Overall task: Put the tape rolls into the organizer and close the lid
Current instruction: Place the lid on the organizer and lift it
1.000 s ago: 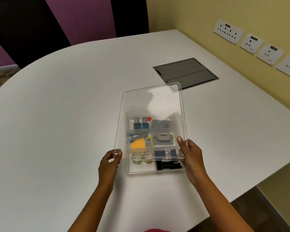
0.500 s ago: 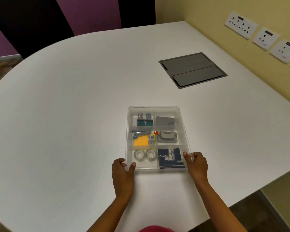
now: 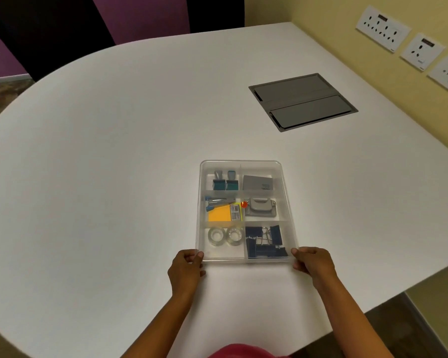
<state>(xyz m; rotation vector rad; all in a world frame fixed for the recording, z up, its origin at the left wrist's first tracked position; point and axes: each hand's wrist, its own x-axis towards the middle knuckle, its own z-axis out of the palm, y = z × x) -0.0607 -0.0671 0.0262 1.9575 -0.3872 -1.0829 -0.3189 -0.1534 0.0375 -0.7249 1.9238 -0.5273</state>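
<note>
One clear plastic six-compartment organizer (image 3: pixel 285 202) sits on the single white rounded bench (image 3: pixel 114 164). Inside it are two clear tape rolls (image 3: pixel 225 236), two teal binder clips (image 3: pixel 225 182), one grey box (image 3: pixel 258 182), one grey metal clip plate (image 3: pixel 260 208), one orange sticky-note pad (image 3: pixel 219 213), one small red ball (image 3: pixel 244 204) and a cluster of dark blue binder clips (image 3: pixel 265 241) too tangled to count. One grey floor-box hatch (image 3: pixel 302 101); three white wall sockets (image 3: pixel 382 28) show fully.

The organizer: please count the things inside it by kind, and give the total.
Clear tape rolls: 2
Teal binder clips: 2
Dark blue binder clips, overlapping: about 3
Grey box: 1
Grey metal clip: 1
Orange sticky-note pad: 1
Blue stapler: 1
Red pin: 1
Total: about 12
</note>
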